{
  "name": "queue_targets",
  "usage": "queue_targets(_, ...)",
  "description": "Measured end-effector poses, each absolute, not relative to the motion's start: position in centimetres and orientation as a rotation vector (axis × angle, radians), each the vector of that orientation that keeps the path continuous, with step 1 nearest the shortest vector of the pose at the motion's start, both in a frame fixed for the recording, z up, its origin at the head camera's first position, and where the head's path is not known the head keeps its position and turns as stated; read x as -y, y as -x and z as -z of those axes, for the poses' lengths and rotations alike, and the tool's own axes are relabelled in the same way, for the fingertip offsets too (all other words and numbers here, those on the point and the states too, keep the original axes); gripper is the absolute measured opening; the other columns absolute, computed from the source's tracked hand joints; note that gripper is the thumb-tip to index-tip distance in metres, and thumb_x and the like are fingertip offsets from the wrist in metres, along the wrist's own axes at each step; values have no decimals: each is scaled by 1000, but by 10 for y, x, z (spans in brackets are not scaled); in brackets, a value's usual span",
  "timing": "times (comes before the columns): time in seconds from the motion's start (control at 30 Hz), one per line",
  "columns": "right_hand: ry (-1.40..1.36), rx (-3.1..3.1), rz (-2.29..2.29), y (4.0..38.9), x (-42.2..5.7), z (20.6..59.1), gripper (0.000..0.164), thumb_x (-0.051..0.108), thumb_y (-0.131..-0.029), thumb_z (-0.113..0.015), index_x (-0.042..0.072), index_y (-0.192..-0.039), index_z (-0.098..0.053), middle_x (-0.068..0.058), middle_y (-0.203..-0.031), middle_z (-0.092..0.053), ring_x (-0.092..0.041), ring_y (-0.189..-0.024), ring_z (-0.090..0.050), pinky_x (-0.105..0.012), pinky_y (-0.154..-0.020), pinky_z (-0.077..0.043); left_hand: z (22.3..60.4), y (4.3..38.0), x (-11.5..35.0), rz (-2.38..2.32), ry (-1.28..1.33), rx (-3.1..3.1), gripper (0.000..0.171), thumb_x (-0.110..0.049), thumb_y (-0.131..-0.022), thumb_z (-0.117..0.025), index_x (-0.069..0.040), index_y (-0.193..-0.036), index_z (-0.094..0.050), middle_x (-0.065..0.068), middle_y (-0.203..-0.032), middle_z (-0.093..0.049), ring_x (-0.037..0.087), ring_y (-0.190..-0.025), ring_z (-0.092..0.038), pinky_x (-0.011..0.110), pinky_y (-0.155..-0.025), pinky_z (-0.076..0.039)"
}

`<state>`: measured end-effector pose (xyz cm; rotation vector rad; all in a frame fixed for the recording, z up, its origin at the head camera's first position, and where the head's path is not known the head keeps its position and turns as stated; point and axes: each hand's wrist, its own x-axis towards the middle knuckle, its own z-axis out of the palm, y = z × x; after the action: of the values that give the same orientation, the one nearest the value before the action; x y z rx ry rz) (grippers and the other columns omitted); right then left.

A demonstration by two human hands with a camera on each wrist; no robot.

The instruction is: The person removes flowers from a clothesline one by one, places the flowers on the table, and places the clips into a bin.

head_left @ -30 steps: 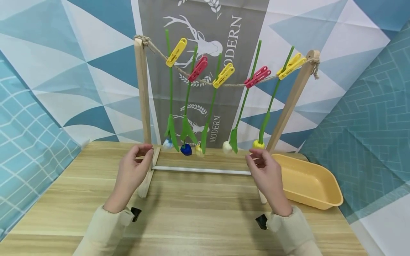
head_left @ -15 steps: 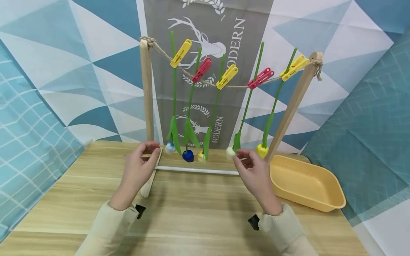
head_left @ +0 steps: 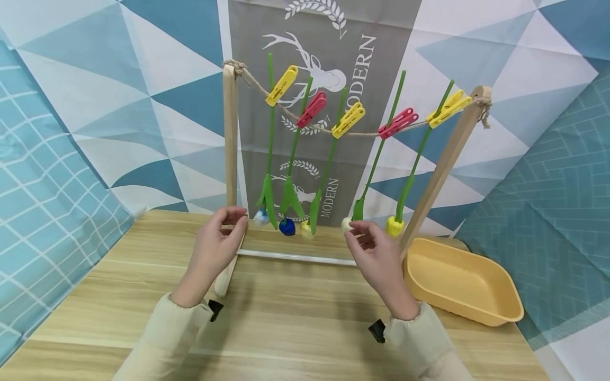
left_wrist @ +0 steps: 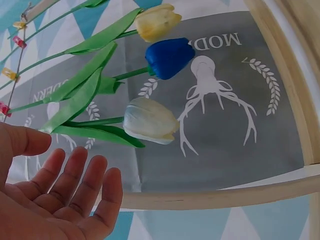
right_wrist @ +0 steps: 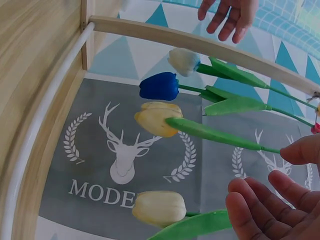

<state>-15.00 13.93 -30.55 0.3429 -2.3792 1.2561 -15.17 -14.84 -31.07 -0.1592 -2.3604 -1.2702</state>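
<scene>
Pegs (head_left: 313, 109) are pinching flowers (head_left: 287, 227) to the rope (head_left: 363, 134) so they're hanging, while loosely spread left hand (head_left: 218, 241) and right hand (head_left: 378, 256) are holding nothing.

White capitals "MODERN" printed twice on gray backdrop panel (head_left: 353, 161), both running sideways in head view. Lower word (head_left: 330, 198) whole; upper word (head_left: 360, 69) partly behind yellow clothespin (head_left: 349, 120). Left wrist view: lettering upside down, blue tulip (left_wrist: 170, 57) over part of larger word. Right wrist view: "MODE" legible, remainder behind cream tulip (right_wrist: 160, 207). White deer-head emblems (right_wrist: 124, 157) and laurel sprays (right_wrist: 76, 137) on same panel.
</scene>
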Motion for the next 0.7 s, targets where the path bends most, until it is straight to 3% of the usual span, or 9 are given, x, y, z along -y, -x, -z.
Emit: queue_targets(0.7,-499,2318,-1352,163,-115,295,17,17,-90,-62,9,-105,-63,-4,-94,-67,-12,-75,-61,-22,-68,-51,294,162,144,1309,181,2303,28,-30,-96,-51,-8,-112,-59,8,-107,-64,18,-95,-60,20,-76,-46)
